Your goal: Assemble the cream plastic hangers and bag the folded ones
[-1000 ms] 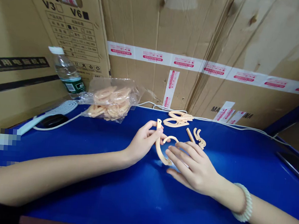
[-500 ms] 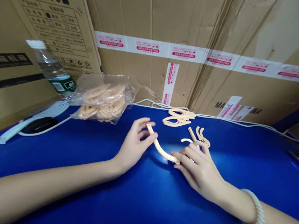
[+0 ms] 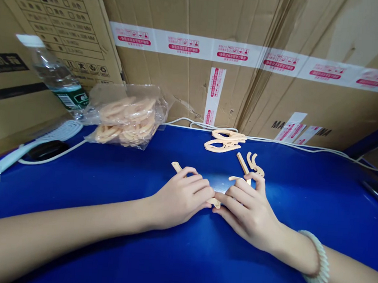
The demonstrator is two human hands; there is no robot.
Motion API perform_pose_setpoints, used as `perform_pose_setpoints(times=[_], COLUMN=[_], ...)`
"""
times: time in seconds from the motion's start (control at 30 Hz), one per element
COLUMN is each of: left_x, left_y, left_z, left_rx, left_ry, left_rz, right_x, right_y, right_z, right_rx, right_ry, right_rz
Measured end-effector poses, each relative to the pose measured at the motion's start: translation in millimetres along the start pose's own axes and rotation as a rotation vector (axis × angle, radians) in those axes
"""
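A curved beige plastic folding hanger arm (image 3: 176, 166) is held low over the blue table. My left hand (image 3: 185, 197) is closed around its middle, hiding most of it; one end sticks out at the upper left. At the other end, the fingertips of my right hand (image 3: 249, 206) pinch the tip, almost touching my left fingers. Another thin curved beige piece (image 3: 234, 178) shows at my right fingers, partly hidden. Just beyond that hand lie a straight-looking beige hanger arm (image 3: 242, 163) and a small hanger hook piece (image 3: 255, 164).
Folded beige hangers (image 3: 224, 142) lie farther back, by a white cable (image 3: 292, 145). A clear bag of hangers (image 3: 128, 120), a water bottle (image 3: 56, 76), a white brush-like object (image 3: 53, 134) and a black object (image 3: 48, 149) stand left. Cardboard boxes (image 3: 167, 79) wall the back.
My left hand has turned over and moved from the arm's far end to wrap its middle, close to my right hand. The arm has swung lower. The view has shifted slightly.
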State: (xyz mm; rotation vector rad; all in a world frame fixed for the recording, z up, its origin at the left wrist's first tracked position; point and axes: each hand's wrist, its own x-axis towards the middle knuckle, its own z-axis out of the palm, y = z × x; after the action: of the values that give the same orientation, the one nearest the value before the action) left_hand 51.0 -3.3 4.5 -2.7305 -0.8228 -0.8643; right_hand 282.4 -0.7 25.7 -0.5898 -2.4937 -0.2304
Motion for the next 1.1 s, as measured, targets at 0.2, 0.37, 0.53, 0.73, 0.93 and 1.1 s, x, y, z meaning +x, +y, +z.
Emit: perform_pose_setpoints(times=[0.2, 0.37, 0.53, 0.73, 0.93, 1.1], left_x=[2, 3, 2, 0, -1, -1], left_y=[0, -1, -6, -16, -24, -23], left_z=[-4.0, -6.5, -12.7, -9.7, -0.9, -2.1], left_rx=[-0.029, -0.065, -0.082, -0.123, -0.16, -0.192], left_ry=[-0.041, -0.007, 0.0, -0.025, -0.017, -0.063], left_rz=[0.01, 0.008, 0.087, 0.11, 0.009, -0.038], right_x=[2, 5, 5, 1, 6, -4], right_y=[1, 2, 8, 30, 41, 9], right_z=[-2, -3, -4, -3, 5, -29], right_rx=[0.171, 0.259, 0.39, -0.018, -0.005, 0.12], right_ry=[-0.099, -0.11, -0.06, -0.148, -0.172, 0.212], right_rz=[0.057, 0.078, 0.198, 0.112, 0.143, 0.117])
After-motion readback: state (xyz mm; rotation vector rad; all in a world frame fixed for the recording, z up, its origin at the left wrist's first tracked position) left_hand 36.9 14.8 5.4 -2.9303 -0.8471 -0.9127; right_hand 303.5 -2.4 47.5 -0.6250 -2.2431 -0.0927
